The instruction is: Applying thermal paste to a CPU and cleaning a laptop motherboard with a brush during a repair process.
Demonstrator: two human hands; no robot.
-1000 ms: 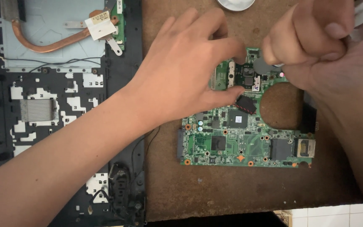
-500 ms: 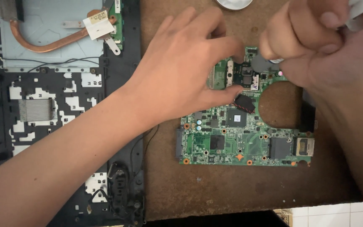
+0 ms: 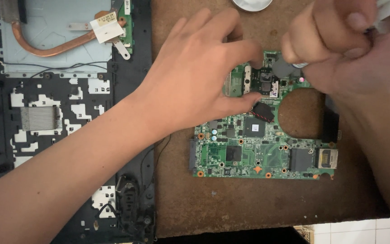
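Observation:
A green laptop motherboard (image 3: 258, 149) with a round cut-out lies flat on a brown tabletop (image 3: 249, 203). My left hand (image 3: 199, 77) reaches in from the lower left. It pins the board's upper left part, with the forefinger above and the thumb below a black chip (image 3: 266, 80). My right hand (image 3: 335, 40) is a closed fist over the board's upper right edge. Only the small silvery end (image 3: 298, 66) of a tool shows under its fingers. The rest of the tool is hidden in the fist.
A stripped black laptop base (image 3: 64, 126) lies at the left, with a copper heat pipe (image 3: 50, 49), a grey ribbon cable (image 3: 41, 117) and loose wires. A white round dish (image 3: 251, 3) sits at the top edge. White floor tiles (image 3: 362, 230) show past the table's near edge.
My right fist has shifted slightly up and to the left over the board's corner. The left hand and the board have stayed put.

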